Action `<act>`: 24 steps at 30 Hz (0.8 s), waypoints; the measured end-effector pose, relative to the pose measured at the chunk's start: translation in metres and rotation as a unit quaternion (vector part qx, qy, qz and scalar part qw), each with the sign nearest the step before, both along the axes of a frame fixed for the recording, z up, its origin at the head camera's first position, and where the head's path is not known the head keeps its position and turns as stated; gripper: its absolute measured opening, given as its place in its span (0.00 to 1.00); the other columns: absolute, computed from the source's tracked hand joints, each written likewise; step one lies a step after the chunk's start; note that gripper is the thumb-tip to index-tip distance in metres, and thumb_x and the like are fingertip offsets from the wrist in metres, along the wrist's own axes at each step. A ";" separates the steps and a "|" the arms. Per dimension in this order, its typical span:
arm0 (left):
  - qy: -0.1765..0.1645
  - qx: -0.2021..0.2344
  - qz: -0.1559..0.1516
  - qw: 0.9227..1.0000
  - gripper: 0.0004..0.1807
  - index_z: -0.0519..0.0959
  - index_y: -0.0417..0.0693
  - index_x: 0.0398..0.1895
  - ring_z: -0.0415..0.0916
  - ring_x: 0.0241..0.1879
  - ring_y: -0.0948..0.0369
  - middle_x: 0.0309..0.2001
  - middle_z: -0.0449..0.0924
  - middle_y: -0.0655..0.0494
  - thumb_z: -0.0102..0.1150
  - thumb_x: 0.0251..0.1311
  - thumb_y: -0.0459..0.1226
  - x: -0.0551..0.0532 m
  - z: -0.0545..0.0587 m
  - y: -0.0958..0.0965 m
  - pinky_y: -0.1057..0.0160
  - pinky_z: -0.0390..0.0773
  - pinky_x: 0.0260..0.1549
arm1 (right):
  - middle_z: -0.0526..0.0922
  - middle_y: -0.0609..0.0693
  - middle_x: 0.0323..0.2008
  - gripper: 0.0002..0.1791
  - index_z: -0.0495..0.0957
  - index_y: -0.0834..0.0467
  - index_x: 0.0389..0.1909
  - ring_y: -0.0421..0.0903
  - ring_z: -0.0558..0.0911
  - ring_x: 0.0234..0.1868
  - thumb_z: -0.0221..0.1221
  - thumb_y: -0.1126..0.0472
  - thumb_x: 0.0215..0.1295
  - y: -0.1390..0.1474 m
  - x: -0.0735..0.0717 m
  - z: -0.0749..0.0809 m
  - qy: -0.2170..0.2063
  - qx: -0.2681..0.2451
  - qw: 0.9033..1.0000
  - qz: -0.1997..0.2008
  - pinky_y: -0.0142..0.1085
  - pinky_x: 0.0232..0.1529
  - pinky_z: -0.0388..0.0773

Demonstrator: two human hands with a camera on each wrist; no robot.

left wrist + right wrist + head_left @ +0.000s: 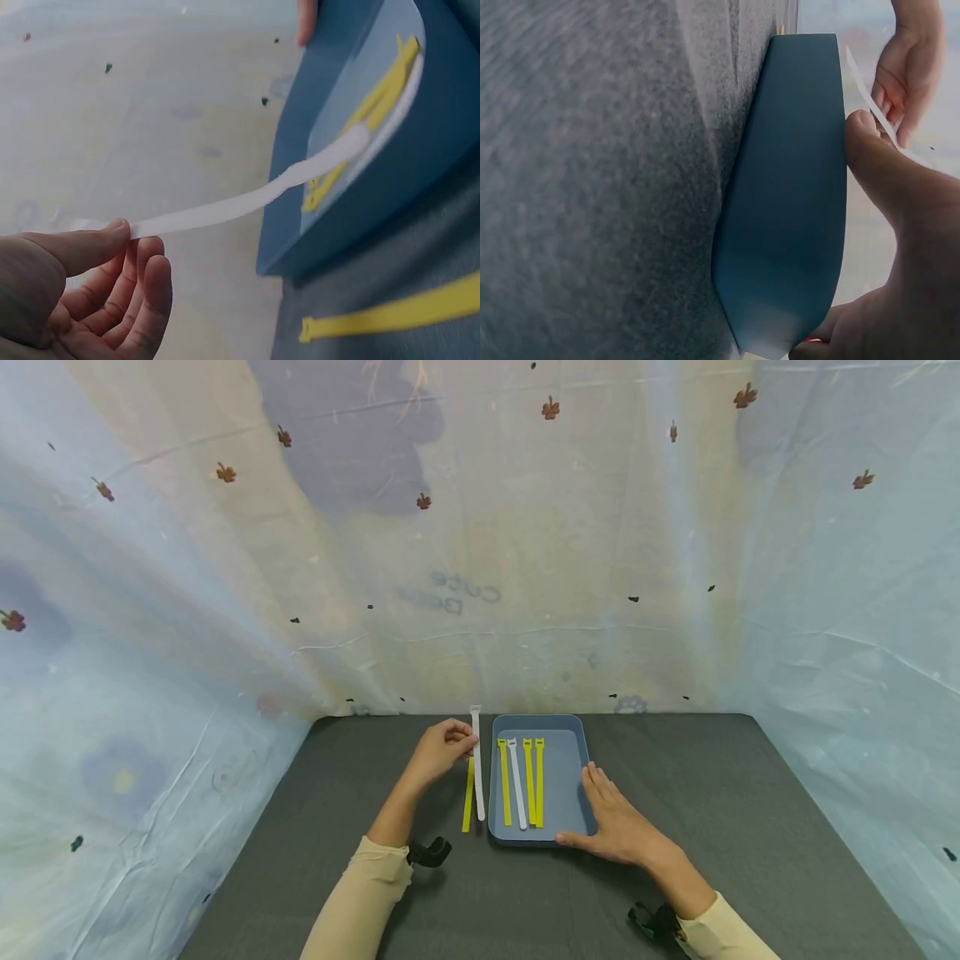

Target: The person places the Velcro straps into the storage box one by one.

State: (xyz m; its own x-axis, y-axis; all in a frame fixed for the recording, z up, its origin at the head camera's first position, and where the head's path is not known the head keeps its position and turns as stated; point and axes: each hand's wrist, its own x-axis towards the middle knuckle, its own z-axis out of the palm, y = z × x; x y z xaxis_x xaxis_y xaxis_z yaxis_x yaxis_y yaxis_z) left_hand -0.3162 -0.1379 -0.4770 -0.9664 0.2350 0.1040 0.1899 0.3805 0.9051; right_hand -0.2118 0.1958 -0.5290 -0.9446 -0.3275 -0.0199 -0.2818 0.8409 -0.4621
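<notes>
My left hand (441, 750) pinches a long white hook-and-loop cable tie (479, 781) between thumb and fingertips, near its slotted head. The tie's free end hangs toward me, just left of a blue-grey tray (566, 785); in the left wrist view this tie (210, 213) stretches across the tray's side. Inside the tray, three yellow cable ties (539, 785) and one white cable tie (517, 785) lie side by side, heads away from me. My right hand (622, 822) rests at the tray's near right corner, thumb on the near rim and straight fingers along the right rim.
One yellow cable tie (468, 797) lies on the dark grey tabletop (720, 810), left of the tray and partly under the left hand's white tie. A patterned pale curtain (525, 652) hangs behind the table and along both sides.
</notes>
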 end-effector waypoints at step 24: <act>-0.031 0.022 -0.093 0.995 0.12 0.81 0.38 0.52 0.88 0.45 0.42 0.45 0.88 0.40 0.64 0.78 0.39 -0.005 0.000 0.072 0.44 0.88 0.50 | 0.40 0.70 0.85 0.76 0.43 0.72 0.84 0.68 0.44 0.86 0.64 0.19 0.59 -0.005 0.000 -0.005 0.005 0.006 1.000 -0.016 0.64 0.82 0.50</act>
